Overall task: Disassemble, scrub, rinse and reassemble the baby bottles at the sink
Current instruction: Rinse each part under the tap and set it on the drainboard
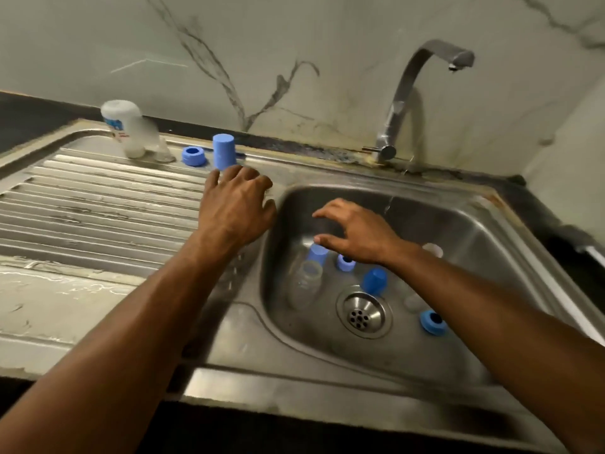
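Baby bottles lie here in pieces, and neither of our hands holds one of them. Our left hand (237, 204) rests on the sink rim (327, 178), fingers loosely bent around nothing, just in front of the upright blue cap (224, 151); we judge it has either just set that cap down or is simply bracing us. Our right hand (355, 232) hovers over the basin with fingers spread and empty, seemingly about to pick the next part.

Below it in the basin a clear bottle body (305, 283) lies on its side, touching a second blue cap (317, 253), with a blue ring (346, 262) and a darker blue cap (375, 281) near the drain (363, 314), and another ring (432, 322) well apart at the right. These presumably await scrubbing.

On the drainboard (98, 198) a blue collar (194, 155), what looks like a clear teat (162, 151) and a white bottle (127, 127) stand in a row beside the upright cap, likely set apart as finished. The tap (422, 93) runs no water.
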